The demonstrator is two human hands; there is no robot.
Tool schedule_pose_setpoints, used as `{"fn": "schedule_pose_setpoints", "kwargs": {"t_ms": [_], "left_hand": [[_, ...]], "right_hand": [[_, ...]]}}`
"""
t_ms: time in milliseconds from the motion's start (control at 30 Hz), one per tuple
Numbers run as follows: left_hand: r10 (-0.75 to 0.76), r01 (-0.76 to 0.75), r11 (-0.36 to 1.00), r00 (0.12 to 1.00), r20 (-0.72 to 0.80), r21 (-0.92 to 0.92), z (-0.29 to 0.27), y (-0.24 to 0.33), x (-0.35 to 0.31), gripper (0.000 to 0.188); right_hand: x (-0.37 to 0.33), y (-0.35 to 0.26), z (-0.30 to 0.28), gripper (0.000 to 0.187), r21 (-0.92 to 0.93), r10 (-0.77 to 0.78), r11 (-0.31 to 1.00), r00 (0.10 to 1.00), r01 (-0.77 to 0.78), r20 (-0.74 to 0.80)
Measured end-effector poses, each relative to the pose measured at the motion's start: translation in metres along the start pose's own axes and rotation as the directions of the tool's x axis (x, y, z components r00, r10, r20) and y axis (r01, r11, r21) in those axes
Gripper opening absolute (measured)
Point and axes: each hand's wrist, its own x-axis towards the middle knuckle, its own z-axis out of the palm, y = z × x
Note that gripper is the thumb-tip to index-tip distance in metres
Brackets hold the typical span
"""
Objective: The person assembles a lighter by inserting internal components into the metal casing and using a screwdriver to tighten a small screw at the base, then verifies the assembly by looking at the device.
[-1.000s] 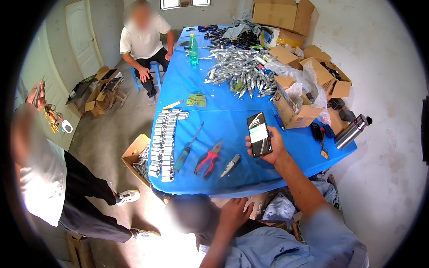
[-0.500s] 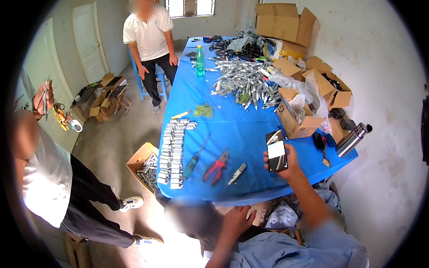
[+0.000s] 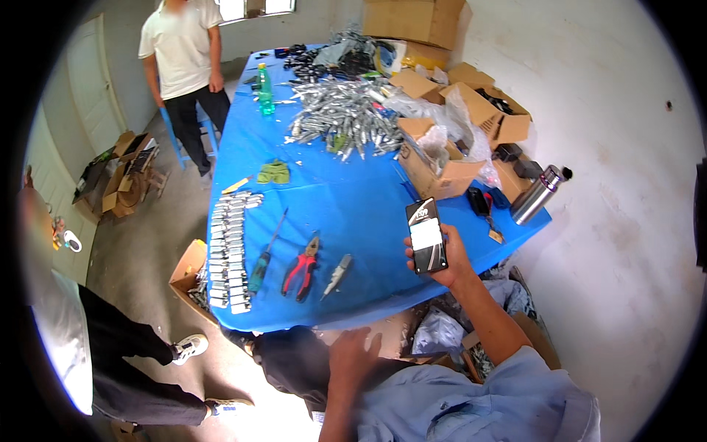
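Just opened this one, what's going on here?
The person's right hand holds a phone with its screen lit, over the blue table. The left hand looks empty, off the table. A screwdriver, red-handled pliers and a slim metal tool lie right of the rows of metal pieces.

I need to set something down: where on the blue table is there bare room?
The widest bare patch lies between the green cloth, the silver pile and the phone in the right hand. A smaller one lies between that hand and the grey tool. Rows of metal parts crowd the left edge; cartons crowd the far right.
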Motion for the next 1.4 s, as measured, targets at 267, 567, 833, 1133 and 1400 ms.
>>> {"fn": "schedule_pose_setpoints", "kwargs": {"t_ms": [267,567,833,1133,1400], "left_hand": [[0.019,-0.02,1.0,0.999,0.039,0.013,0.006,-0.001,0.001,0.02],[0.005,-0.007,1.0,0.997,0.076,0.019,0.013,-0.002,0.005,0.021],[-0.096,0.088,0.994,0.984,0.152,0.064,0.012,0.002,0.005,0.029],[-0.034,0.025,0.996,0.994,0.102,0.082,0.017,-0.008,0.004,0.025],[-0.081,0.076,0.997,0.98,0.183,0.035,0.013,-0.012,0.019,0.026]], "right_hand": [[-0.028,-0.027,-0.04,0.06,-0.235,-0.147,0.968,0.963,0.092,-0.225],[-0.025,-0.055,-0.085,0.071,-0.986,-0.549,0.076,0.819,-0.149,-0.166],[0.006,-0.031,-0.107,0.07,-0.854,-0.691,-0.403,0.722,-0.329,0.048],[0.004,-0.022,-0.131,0.064,-0.806,-0.716,-0.474,0.687,-0.355,0.119],[0.0,-0.014,-0.106,0.056,-0.802,-0.759,-0.505,0.605,-0.318,0.239]]}}
